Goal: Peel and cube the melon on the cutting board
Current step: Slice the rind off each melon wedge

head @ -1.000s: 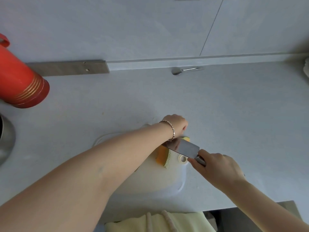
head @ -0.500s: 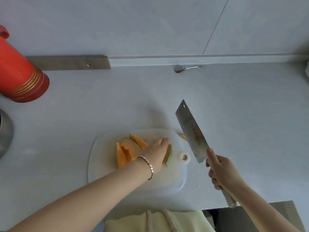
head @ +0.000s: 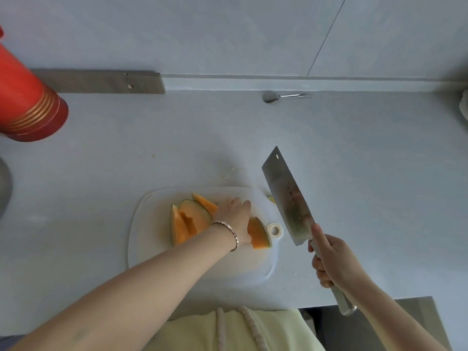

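A white cutting board (head: 157,252) lies on the pale counter near its front edge. Several orange melon wedges with green rind (head: 188,220) lie on its left half. Another wedge (head: 258,234) lies near the board's hanging hole. My left hand (head: 235,217) rests flat on the board, fingers on this right wedge and touching the left wedges. My right hand (head: 331,259) grips the handle of a cleaver (head: 288,196), held up to the right of the board, blade pointing away. A small yellow-green scrap (head: 271,198) peeks out behind the blade.
A red flask (head: 27,107) stands at the far left, with a grey metal pot edge (head: 5,188) below it. A metal spoon (head: 281,96) lies by the back wall. A pale yellow apron (head: 228,330) shows at the counter's front edge.
The cleaver went from cutting at the board's right end to being lifted off to the right. My left hand drew back from the far right corner and now lies on the wedges.
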